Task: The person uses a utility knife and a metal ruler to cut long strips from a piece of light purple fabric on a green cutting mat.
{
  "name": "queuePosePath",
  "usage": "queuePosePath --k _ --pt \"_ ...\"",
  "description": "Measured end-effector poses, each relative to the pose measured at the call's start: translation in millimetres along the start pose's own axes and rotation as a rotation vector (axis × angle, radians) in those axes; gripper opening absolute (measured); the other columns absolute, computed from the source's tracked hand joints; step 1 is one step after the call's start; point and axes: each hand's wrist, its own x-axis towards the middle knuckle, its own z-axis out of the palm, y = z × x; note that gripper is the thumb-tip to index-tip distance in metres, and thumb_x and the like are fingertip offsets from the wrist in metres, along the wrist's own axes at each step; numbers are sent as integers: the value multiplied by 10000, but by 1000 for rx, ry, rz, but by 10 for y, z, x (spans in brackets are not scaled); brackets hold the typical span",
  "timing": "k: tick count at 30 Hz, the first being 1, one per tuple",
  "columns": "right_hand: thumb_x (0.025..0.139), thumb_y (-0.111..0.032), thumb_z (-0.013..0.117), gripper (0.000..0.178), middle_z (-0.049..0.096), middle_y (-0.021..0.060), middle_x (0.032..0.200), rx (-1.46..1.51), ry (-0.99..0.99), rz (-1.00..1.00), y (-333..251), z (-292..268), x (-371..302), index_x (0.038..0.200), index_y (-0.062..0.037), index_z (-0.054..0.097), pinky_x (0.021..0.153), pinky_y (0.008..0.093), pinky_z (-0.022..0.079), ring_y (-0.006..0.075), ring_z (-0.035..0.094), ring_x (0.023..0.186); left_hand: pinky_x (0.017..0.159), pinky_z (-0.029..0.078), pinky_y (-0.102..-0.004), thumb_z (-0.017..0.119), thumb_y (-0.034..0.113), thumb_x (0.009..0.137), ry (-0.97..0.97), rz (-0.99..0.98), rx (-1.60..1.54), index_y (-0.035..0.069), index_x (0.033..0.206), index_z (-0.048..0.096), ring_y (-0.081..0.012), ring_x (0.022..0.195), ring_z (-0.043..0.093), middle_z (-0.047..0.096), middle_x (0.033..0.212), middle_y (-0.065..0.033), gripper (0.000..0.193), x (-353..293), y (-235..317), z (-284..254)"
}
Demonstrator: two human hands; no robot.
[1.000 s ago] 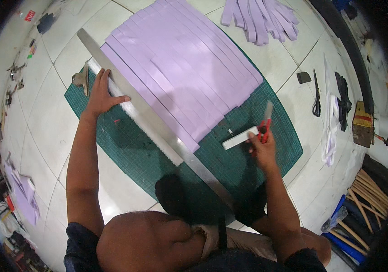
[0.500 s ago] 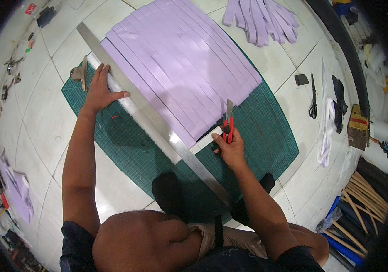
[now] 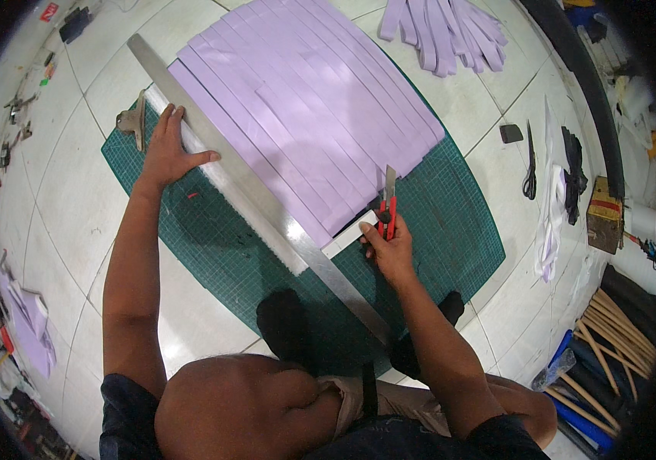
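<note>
Lilac sheet material (image 3: 305,100), cut into several long strips side by side, lies on a green cutting mat (image 3: 458,222). A long metal ruler (image 3: 240,165) crosses the mat along the sheet's left edge. Fingers spread, my left hand (image 3: 167,157) presses on a white fuzzy-edged strip (image 3: 255,222) and the ruler's side. My right hand (image 3: 391,253) is closed round a red utility knife (image 3: 389,211), its blade pointing away from me. The same hand's thumb rests on the end of a short white bar (image 3: 347,236), which lies across the strips' near ends and reaches toward the ruler.
A large metal clip (image 3: 135,123) sits at the mat's left corner. Cut lilac strips (image 3: 447,34) lie on the tiles at the far right. Black scissors (image 3: 529,172) and a dark block (image 3: 510,133) are on the right. Wooden sticks (image 3: 612,330) are piled at the lower right.
Almost nothing differs. The upper end of the metal ruler, the clip and my left arm appear shifted very slightly to the left. Both hands keep their places on the things they touch.
</note>
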Motion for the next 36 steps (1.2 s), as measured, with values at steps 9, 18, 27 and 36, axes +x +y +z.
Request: queuePosePath --k 9,18,27,36 --pt "866 -177 771 422 635 25 833 -16 -15 2 -7 -34 -13 1184 -40 531 493 245 478 104 609 666 1151 317 -480 854 619 551 12 18 -27 -75 1450 347 -430 1413 328 281 1530 -296 1244 -6 -3 30" --pt "882 -100 729 418 624 25 825 31 29 38 -30 11 -6 1236 -62 511 459 249 428 108 593 627 1070 401 -467 738 529 785 70 -76 -145 -44 1318 525 -416 1276 491 465 1401 -282 811 84 -78 5" --pt "895 -166 708 264 603 32 790 -30 89 -43 -933 336 223 1083 -66 552 428 245 417 103 552 590 1038 406 -478 621 247 914 613 -16 -123 -42 1195 596 -429 1195 532 569 1261 -262 404 505 -321 305" --pt "916 -202 693 276 626 75 891 -40 -138 -265 -1807 2256 1775 1066 -21 547 477 270 452 134 625 713 1041 399 -488 634 162 876 640 -71 -161 -27 1191 596 -406 1205 527 568 1282 -229 370 441 -261 285"
